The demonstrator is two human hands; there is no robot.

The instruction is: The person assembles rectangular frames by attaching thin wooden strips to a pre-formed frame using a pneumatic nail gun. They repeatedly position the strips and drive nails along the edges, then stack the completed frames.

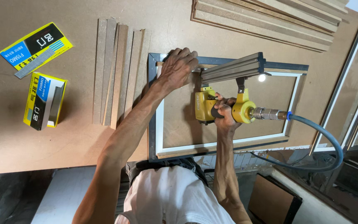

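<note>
Over near the left edge of the workbench [75, 143], two yellow boxes: the nearer box [44, 101] lies open-ended with a grey strip of nails showing inside, and the farther box [36, 46] is shut, with a loose nail strip [33, 65] lying across it. The right hand [224, 113] is wrapped tight round the grip of a yellow nail gun [224, 108], which sits over the far side of a picture frame [156, 124] at the bench's near edge. Its long grey magazine [233, 68] runs left to right (tilted slightly up to the right), and the blue hose [324, 141] trails right. The left hand [178, 66], fingers curled, presses the frame's far left corner.
</note>
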